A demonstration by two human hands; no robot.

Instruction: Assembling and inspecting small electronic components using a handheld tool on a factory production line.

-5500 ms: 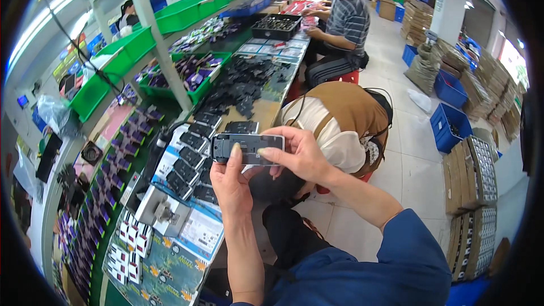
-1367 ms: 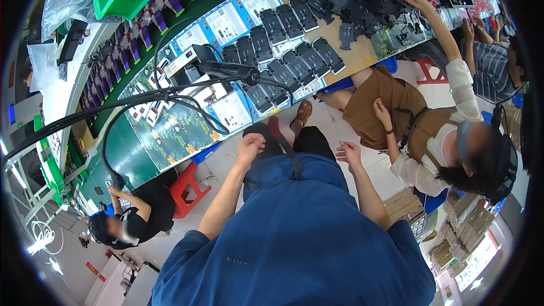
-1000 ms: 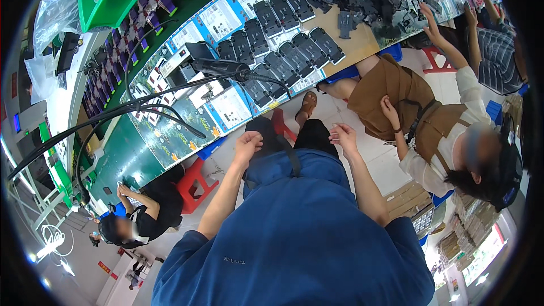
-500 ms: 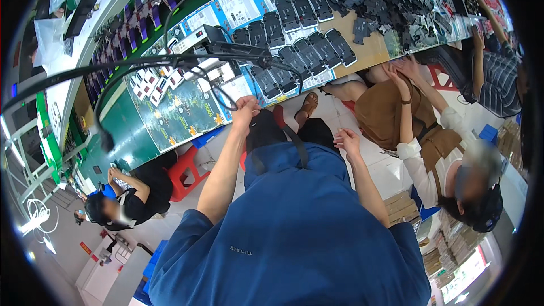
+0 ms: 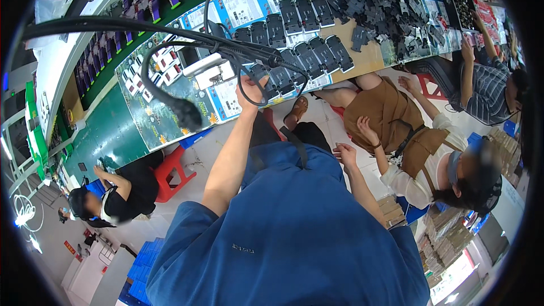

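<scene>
My left hand reaches over the table's near edge to the left end of the front row of black plastic housings. Its thumb and fingers are apart, close to the leftmost housing; contact cannot be made out. A looped black cable crosses in front of this hand. My right hand hangs beside my lap, below the table edge, its fingers curled in with nothing visible in them. Left of my left hand lies a white device on the printed table sheet.
Small white-and-red parts lie farther left. A heap of loose black plastic pieces covers the right side of the table. A thick black cable arches overhead. A co-worker in a brown apron sits close on my right; a red stool stands left.
My left hand has moved forward and slightly right, to the housings. My right hand has lowered and its fingers have curled in. The co-worker's hands on the right have come apart.
</scene>
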